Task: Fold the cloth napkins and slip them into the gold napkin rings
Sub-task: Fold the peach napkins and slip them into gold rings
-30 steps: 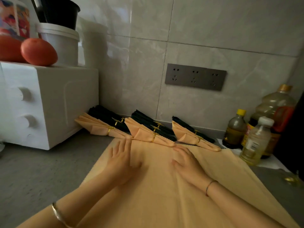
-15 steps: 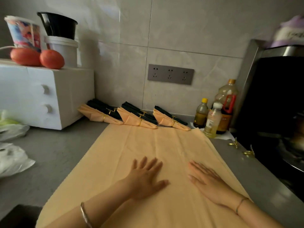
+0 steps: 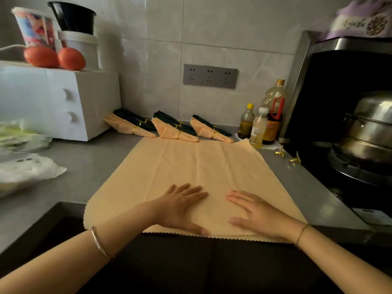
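A large peach cloth napkin (image 3: 191,166) lies spread flat on the grey counter, its scalloped near edge hanging just over the counter's front. My left hand (image 3: 182,205) and my right hand (image 3: 254,211) press flat on its near part, fingers straight and spread, side by side. Along the back wall lie several folded peach and dark napkins (image 3: 176,130), each held in a gold ring. Two loose gold napkin rings (image 3: 280,152) (image 3: 296,160) sit on the counter to the right of the cloth.
A white oven (image 3: 53,102) with tomatoes and cups on top stands at the left. Plastic bags (image 3: 23,162) lie at the near left. Oil bottles (image 3: 265,124) stand at the back right. A stove with a steel pot (image 3: 369,132) fills the right side.
Both hands slid from the far part of the cloth, near the folded napkins, back toward me along the cloth to its near edge, smoothing it.
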Available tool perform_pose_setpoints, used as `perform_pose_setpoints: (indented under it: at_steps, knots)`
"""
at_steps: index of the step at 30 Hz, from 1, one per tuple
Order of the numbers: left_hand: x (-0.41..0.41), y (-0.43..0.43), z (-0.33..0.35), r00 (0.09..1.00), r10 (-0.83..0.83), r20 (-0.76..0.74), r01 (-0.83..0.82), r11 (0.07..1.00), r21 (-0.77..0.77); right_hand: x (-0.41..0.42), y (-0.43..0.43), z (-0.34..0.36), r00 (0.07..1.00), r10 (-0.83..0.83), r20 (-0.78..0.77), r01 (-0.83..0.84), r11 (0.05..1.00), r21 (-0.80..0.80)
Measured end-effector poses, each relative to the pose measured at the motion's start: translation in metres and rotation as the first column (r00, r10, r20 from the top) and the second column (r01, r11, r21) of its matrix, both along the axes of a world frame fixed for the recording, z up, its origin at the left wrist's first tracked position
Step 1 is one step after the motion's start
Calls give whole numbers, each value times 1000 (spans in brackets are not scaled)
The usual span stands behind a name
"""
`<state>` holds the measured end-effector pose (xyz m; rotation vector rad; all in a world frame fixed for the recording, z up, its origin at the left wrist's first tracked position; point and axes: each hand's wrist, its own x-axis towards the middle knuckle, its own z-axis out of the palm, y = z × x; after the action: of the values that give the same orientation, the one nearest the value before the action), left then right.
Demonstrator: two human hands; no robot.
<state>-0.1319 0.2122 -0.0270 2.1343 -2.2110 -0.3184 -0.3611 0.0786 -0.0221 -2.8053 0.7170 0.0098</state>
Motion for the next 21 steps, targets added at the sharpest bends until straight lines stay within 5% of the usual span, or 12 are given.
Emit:
perform_pose_setpoints:
  at_steps: [10, 15, 21]
  knots:
    - [-20, 25, -4, 999, -45, -19, 42, 989, -140, -32, 29, -7, 977, 172, 123, -137, 958, -251]
    - [-20, 36, 12, 999, -25, -33, 20, 991, -132, -33, 27, 5, 992, 95, 88, -63, 947, -315]
    - [18, 42, 49, 974, 227, 14, -228, 974, 9, -33, -2, 33, 994, -103, 21, 102, 994, 49]
